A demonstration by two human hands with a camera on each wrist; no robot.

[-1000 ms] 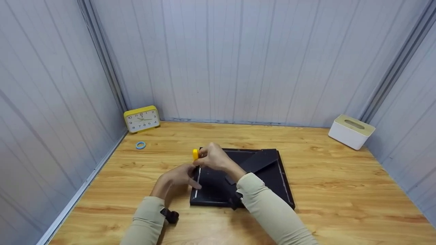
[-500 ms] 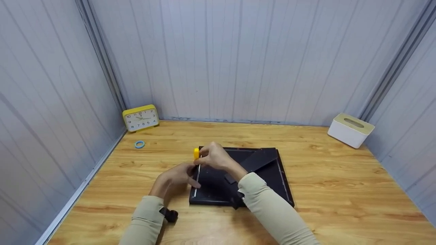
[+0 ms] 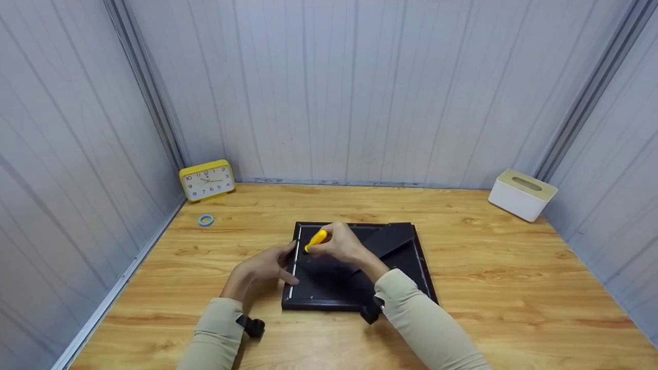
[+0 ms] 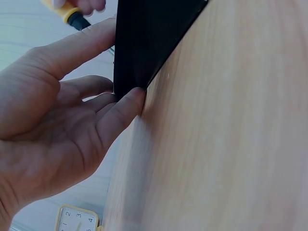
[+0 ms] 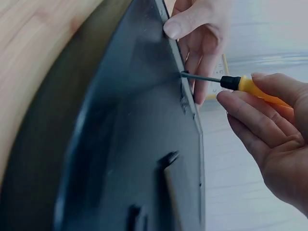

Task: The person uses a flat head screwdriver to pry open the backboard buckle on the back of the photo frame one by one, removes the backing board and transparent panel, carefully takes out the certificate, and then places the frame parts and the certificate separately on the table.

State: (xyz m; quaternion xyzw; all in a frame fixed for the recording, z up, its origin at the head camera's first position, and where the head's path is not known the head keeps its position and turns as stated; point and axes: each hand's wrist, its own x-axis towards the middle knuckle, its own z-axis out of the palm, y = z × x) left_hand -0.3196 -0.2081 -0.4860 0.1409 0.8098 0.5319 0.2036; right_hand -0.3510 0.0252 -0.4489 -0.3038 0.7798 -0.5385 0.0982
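A black picture frame (image 3: 318, 304) lies back side up on the wooden table, its flat stand leg (image 3: 393, 240) slanting across the back panel. My left hand (image 3: 264, 264) grips the left edge, thumb on the back and fingers against the outer side, as the left wrist view shows. My right hand (image 3: 340, 244) holds a screwdriver (image 5: 248, 86) by its yellow handle. In the right wrist view, the metal shaft (image 5: 204, 78) reaches the inner rim of the frame, close beside the left hand's fingers. The handle tilts up to the right in the head view.
Against the back left corner stands a yellow alarm clock (image 3: 207, 181), with a blue ring (image 3: 205, 220) on the table in front of it. A white tissue box (image 3: 522, 195) with a wooden lid sits at the back right. Panel walls enclose three sides.
The right hand has shifted right. The screwdriver's handle, upright at the frame's left edge before, now leans rightward over the back panel. The left hand keeps its hold on the edge.
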